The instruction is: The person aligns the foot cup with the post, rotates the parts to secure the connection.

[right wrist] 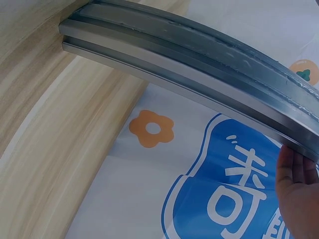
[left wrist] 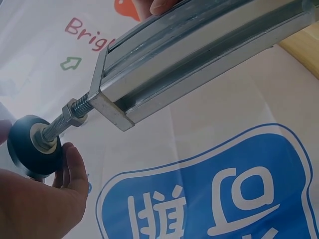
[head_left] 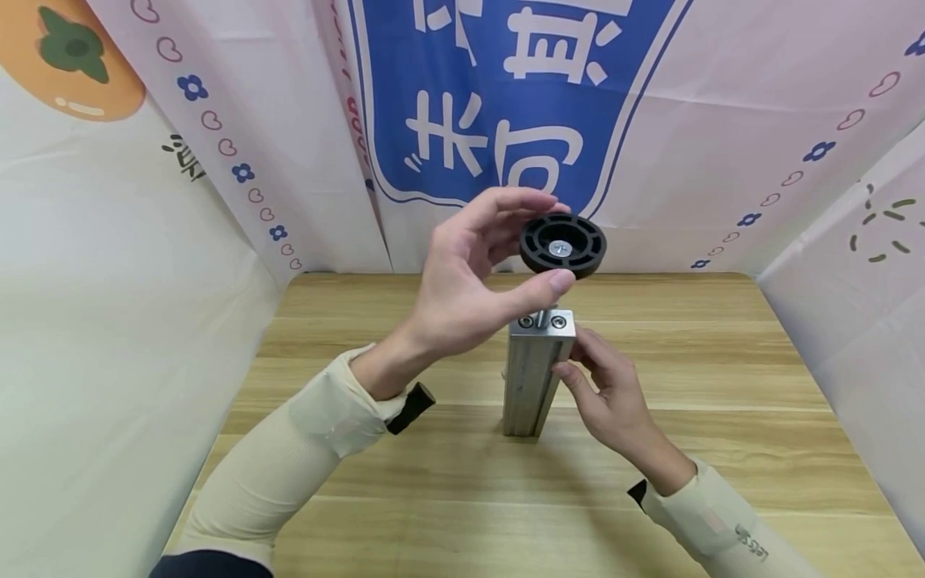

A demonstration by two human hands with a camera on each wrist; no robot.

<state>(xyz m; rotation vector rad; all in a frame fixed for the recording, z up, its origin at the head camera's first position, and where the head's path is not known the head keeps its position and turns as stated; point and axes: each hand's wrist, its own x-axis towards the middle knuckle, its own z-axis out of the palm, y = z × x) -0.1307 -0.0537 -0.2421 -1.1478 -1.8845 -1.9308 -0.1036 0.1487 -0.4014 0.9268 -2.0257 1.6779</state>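
Observation:
A metal aluminium profile [head_left: 535, 385] stands upright on the wooden table, with an end plate [left wrist: 110, 109] across its top. From the plate rises a levelling foot [head_left: 562, 246], its round black base uppermost. A nut [left wrist: 75, 113] sits on its threaded rod [left wrist: 57, 127], close to the plate. My left hand [head_left: 470, 273] holds the black base by its rim between thumb and fingers. Lower down, my right hand [head_left: 607, 393] grips the upper part of the profile from the right side; in the right wrist view its fingers [right wrist: 294, 167] lie against the metal.
The wooden table [head_left: 433, 498] runs back to a printed cloth [head_left: 686, 177] hanging behind it. More cloth hangs at the left and right sides. A black wrist piece [head_left: 412, 408] juts from the left sleeve near the profile.

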